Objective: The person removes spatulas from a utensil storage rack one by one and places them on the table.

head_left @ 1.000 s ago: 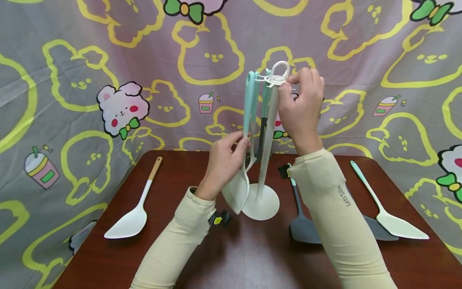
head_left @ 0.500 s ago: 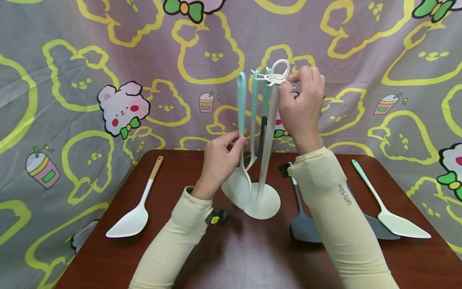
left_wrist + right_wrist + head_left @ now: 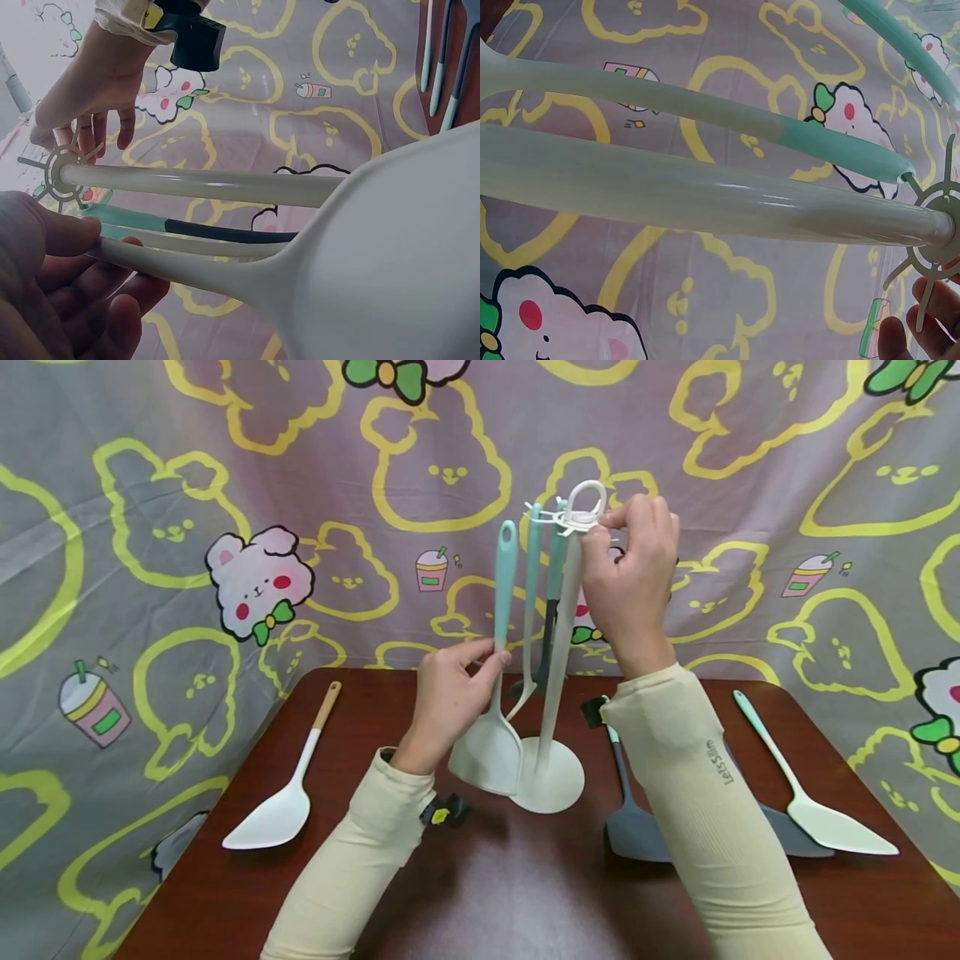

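Observation:
My left hand [image 3: 453, 693] pinches a cream spatula [image 3: 487, 752] by its shaft, just below the mint handle. It is upright, its handle top apart from the hooks, left of a white utensil stand [image 3: 558, 660]. At the stand's top, my right hand [image 3: 633, 572] pinches the hook ring [image 3: 573, 522]. A cream utensil with a mint handle [image 3: 532, 556] and a dark grey one with a mint handle [image 3: 556, 560] hang from the hooks; their lower ends are partly hidden. In the left wrist view the spatula's blade [image 3: 397, 247] looms large.
On the brown table [image 3: 525, 893], a white turner with a wooden handle [image 3: 281, 810] lies at the left. At the right lie a grey turner [image 3: 630, 827], another grey utensil [image 3: 795, 835] partly under my right arm, and a cream turner [image 3: 832, 822]. A patterned curtain [image 3: 315, 460] hangs behind.
The spatula in my left hand has moved left, away from the stand's hooks, lowered slightly and turned its blade flat toward the head camera. My right hand keeps its hold on the ring.

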`<state>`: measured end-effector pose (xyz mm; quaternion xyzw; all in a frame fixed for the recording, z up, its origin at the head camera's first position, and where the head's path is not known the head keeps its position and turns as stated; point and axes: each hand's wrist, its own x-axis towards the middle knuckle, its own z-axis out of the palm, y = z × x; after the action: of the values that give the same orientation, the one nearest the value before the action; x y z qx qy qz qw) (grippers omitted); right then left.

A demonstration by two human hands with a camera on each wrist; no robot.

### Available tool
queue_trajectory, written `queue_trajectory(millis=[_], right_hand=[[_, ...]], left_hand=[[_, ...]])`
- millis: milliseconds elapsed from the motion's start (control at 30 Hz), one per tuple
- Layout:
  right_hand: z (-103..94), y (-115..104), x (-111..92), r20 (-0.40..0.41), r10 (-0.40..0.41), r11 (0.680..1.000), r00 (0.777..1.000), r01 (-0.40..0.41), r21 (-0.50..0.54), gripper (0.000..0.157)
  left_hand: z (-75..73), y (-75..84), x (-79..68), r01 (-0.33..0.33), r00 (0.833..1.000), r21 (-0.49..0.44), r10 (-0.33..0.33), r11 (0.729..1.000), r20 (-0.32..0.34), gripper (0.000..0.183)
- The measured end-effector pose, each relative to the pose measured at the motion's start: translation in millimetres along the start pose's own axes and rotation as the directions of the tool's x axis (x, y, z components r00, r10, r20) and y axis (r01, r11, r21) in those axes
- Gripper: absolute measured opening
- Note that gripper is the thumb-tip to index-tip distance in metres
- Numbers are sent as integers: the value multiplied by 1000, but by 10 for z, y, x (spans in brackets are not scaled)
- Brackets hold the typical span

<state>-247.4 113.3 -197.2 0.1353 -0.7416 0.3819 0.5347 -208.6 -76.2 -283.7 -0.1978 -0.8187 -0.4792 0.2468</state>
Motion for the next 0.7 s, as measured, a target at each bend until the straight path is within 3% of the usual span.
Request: queue_trajectory(millis=[200, 467, 700], right_hand=[[13, 19, -1, 5, -3, 1000, 1000, 3, -1, 23], [5, 16, 5, 1, -3, 1000, 1000, 3, -13, 23], [17, -9, 3, -6, 8, 1000, 1000, -8, -14, 23]], left_hand=[[-105, -62, 27, -1, 1000, 44, 1, 999, -7, 14], [-346, -205, 116, 55, 998, 115, -54, 992, -10, 15], [-506, -369, 138, 51, 999, 208, -54, 977, 7, 16]])
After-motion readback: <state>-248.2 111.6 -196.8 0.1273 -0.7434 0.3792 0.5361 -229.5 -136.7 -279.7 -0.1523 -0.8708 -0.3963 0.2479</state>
